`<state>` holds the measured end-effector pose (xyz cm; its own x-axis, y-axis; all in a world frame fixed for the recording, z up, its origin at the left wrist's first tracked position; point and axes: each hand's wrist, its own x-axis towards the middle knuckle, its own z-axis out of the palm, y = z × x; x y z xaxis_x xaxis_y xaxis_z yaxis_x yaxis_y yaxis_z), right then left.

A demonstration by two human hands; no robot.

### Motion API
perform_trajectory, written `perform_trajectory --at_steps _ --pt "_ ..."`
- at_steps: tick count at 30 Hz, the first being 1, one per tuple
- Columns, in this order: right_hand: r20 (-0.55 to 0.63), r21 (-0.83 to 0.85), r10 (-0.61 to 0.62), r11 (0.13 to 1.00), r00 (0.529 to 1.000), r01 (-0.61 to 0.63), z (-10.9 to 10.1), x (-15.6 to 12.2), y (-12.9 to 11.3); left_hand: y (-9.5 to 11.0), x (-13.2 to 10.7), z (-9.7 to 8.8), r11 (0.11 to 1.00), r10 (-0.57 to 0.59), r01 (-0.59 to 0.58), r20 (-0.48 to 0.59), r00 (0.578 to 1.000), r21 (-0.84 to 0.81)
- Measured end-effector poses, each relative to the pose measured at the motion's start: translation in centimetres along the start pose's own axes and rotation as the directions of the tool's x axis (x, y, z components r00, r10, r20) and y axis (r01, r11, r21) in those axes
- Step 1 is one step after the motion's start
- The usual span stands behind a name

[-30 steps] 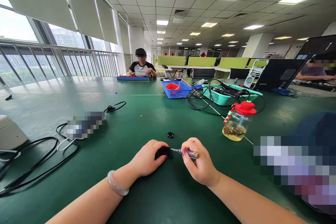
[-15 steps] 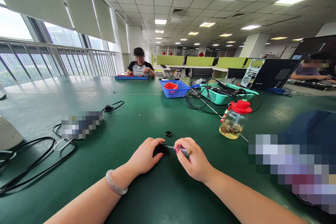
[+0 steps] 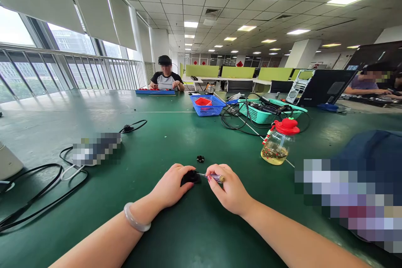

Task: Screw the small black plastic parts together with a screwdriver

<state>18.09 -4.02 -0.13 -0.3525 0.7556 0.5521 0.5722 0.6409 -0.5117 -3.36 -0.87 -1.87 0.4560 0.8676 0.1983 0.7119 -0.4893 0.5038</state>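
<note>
On the green table, my left hand point(image 3: 171, 186) is closed around a small black part point(image 3: 191, 177) whose exact kind I cannot make out. A screwdriver point(image 3: 217, 177) with a clear purplish handle lies in the closed fingers of my right hand point(image 3: 230, 190). Its metal shaft points left, and the tip meets the right end of the black part or lies right beside it. Just beyond my hands rests another small black piece point(image 3: 200, 159), apart from both of them. A pale bangle circles my left wrist.
A red-lidded jar point(image 3: 277, 144) of liquid stands to the right. Farther back are a blue basket point(image 3: 207, 109) and a teal basket point(image 3: 266, 115) heaped with cables. A power strip point(image 3: 97, 148) and black cords lie left. A person point(image 3: 166, 76) sits across the table.
The whole view has shifted slightly. Both hands keep their hold, and the screwdriver's handle now sits a little deeper in my right fingers, with its shaft still at the black part.
</note>
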Motion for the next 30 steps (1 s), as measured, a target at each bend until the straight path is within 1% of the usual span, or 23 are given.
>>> perform_trajectory --at_steps 5,14,23,30 --pt "-0.057 0.022 -0.020 1.000 0.998 0.021 -0.18 -0.13 -0.16 -0.01 -0.03 0.11 1.000 0.003 -0.003 -0.013 1.000 -0.010" --pt "-0.014 0.033 -0.016 0.999 1.000 0.016 -0.16 -0.04 -0.37 -0.35 0.08 0.25 1.000 0.017 -0.017 -0.027 0.999 -0.011" --pt "-0.006 0.056 0.036 0.998 0.999 -0.035 -0.14 0.07 -0.19 -0.42 0.14 0.12 1.000 0.010 -0.010 -0.018 1.000 -0.026" --pt "-0.017 0.153 0.098 0.984 0.995 -0.094 -0.28 0.31 0.28 -0.30 0.25 -0.08 0.999 -0.018 0.019 0.014 1.000 -0.035"
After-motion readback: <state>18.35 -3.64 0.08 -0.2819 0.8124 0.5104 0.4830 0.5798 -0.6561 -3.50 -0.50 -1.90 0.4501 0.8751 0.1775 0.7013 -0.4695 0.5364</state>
